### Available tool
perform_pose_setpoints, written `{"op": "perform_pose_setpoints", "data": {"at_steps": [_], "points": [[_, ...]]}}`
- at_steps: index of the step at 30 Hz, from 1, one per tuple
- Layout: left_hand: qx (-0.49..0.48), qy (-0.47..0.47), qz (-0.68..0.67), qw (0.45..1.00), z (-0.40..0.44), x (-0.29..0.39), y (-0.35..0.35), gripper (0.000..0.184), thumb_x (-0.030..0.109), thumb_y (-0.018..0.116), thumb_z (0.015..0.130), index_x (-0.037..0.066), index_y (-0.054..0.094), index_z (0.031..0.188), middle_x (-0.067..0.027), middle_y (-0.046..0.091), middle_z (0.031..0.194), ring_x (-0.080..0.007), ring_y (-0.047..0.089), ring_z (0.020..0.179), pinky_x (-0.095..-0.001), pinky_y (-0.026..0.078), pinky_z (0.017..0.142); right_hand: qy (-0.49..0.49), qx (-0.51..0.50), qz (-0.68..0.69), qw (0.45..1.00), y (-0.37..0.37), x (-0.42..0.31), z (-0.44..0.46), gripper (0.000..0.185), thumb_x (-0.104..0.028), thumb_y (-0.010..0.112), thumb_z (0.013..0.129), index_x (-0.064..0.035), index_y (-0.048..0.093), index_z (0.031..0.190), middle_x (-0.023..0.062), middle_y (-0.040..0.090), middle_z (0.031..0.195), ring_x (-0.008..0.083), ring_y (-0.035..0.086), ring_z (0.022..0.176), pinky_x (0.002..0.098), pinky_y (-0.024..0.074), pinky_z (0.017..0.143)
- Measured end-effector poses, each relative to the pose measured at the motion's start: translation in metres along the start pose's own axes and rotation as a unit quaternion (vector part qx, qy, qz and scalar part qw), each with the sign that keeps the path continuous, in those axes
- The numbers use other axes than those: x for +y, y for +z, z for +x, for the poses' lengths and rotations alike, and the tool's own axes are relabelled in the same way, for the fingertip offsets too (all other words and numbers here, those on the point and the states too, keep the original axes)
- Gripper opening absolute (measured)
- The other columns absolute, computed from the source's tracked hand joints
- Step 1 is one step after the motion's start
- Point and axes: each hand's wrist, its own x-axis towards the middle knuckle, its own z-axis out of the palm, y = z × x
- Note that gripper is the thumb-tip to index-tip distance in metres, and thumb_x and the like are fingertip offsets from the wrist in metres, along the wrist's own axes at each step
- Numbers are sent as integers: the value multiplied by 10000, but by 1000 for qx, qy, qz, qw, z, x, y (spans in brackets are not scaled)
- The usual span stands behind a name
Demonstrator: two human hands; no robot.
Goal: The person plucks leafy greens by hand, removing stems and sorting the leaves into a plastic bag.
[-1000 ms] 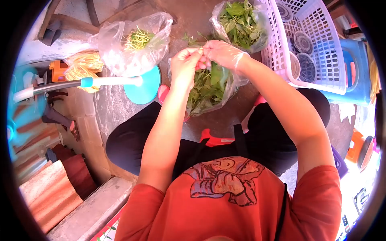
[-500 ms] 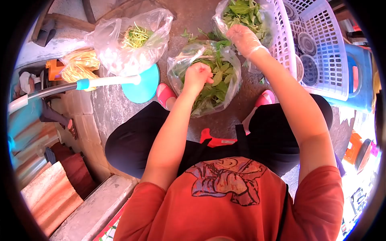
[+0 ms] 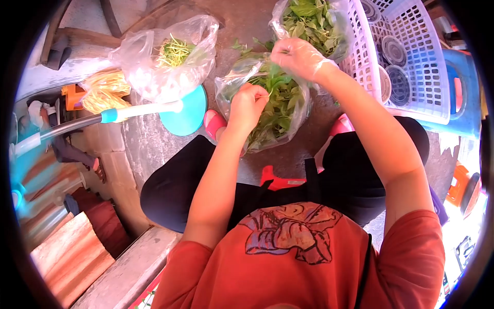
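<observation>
My left hand [image 3: 248,109] is closed in a pinch over the left side of the middle plastic bag [image 3: 232,82]. A thin pale stem shows at its fingertips, leading up to a bright leafy green sprig [image 3: 278,81]. Above the upper edge of that bag is my right hand [image 3: 301,57], in a clear plastic glove, its fingers curled together. What lies between them is mostly hidden. Loose leafy greens [image 3: 280,110] fill the middle bag. Just beyond my right hand, a second clear bag holds more leafy greens [image 3: 311,23].
At the left, a third bag holds cut stems [image 3: 175,51]. A turquoise disc on a pole [image 3: 185,116] lies near my foot. A white perforated basket [image 3: 432,67] stands at the right by a blue stool [image 3: 463,87]. Another person's leg [image 3: 77,154] shows far left.
My right hand has moved left from the right-hand bag of greens to above the middle bag. My left hand stays over the middle bag, and a stem now shows at its fingertips.
</observation>
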Motion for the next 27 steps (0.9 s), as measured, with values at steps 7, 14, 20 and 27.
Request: {"op": "perform_pose_setpoints", "data": {"at_steps": [7,14,20,27], "points": [[-71,-155,-339,925,-13,31,-51,145,116,565,871,-1,555,956,-80,624,818,-182,625,725,-283,505,660,-128,-137,-117,975,17,-27,-10,221,-205,568,802,-107,648,983,147,615,986,293,558,974,364,451,832],[-79,-177,-527,827,-11,20,-63,119,118,552,882,17,555,943,-83,619,820,-184,622,702,-283,510,636,-81,-198,-25,976,13,-31,-10,280,-226,600,783,-87,629,1024,131,615,985,251,564,928,317,430,846],[-90,-166,-589,785,-9,33,-60,105,115,534,892,26,551,945,-79,616,821,-171,611,692,-275,511,630,-55,-172,106,978,25,-22,-14,293,-241,594,788,-68,628,1022,84,629,964,158,562,926,289,422,850],[-94,-164,-557,809,-8,41,-59,68,88,517,896,31,539,928,-62,600,798,-137,580,681,-245,499,629,-5,-200,90,976,13,-35,-16,240,-243,567,822,-33,626,923,30,607,862,115,521,839,275,413,796]]}}
